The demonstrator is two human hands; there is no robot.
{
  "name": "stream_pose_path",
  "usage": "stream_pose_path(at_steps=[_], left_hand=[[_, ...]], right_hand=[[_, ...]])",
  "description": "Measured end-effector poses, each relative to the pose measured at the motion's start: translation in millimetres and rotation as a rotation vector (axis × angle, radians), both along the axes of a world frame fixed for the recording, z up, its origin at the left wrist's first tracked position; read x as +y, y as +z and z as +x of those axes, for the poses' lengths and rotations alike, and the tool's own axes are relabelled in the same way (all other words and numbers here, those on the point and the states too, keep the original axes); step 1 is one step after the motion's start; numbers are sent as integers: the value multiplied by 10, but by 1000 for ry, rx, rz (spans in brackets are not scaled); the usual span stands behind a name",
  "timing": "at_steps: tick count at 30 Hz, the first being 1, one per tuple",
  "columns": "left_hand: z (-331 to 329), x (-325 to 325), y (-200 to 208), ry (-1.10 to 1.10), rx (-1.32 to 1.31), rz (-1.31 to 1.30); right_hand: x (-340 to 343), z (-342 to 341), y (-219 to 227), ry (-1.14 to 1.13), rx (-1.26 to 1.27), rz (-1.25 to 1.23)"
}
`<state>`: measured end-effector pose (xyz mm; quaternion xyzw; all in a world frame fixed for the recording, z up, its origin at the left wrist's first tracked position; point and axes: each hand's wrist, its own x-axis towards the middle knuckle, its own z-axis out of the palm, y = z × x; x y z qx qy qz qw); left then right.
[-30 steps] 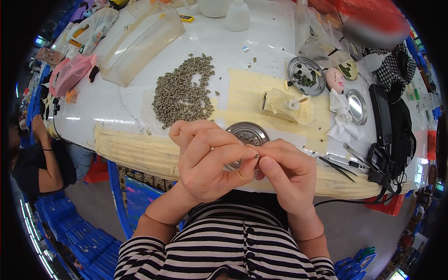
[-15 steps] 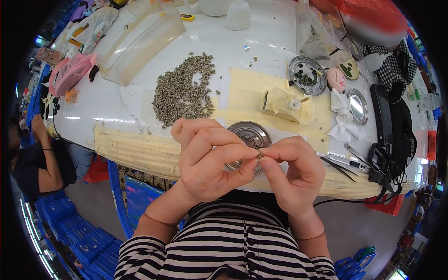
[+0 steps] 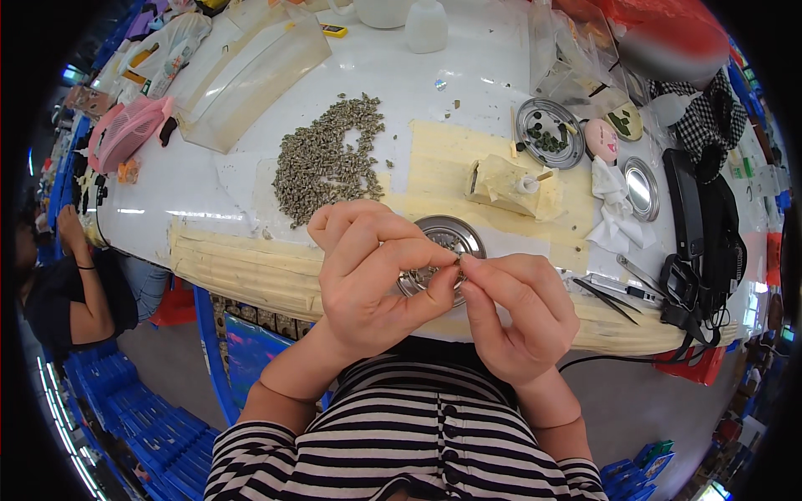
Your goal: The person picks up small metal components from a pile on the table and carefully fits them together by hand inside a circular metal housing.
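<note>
My left hand pinches a tiny metal part between thumb and forefinger; its exact kind is too small to make out. Against it, the forefinger of my right hand presses from the right, with the thumb just below and a narrow gap between the two. Both hands hover over a round steel dish that holds small metal pieces, partly hidden by my fingers. Beyond my left hand, a big heap of small metal parts is spread on the white table.
A tape-covered block stands ahead on yellowish tape. To its right are a steel dish of dark green pieces, a round steel lid, crumpled tissue and tweezers. A co-worker's arm shows at far left.
My right thumb has dropped away from its forefinger, and that forefinger has shifted up slightly at the small part. My left hand keeps its pinch almost in place.
</note>
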<state>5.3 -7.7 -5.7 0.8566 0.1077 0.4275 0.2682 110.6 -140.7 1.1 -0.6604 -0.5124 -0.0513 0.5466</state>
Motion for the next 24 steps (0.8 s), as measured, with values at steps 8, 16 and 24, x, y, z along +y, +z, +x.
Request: stream_pose_path(at_steps=[8,16,24], left_hand=[[-24,-17,28,-48,-26,10],[-44,-16,48,-70,-13,9],[-3,-14,15,-18,-4,25]], right_hand=[[-80,16,30,328,1011,-81],[-70,76,55,408,1245,-22],[4,50,3,44,27,32]])
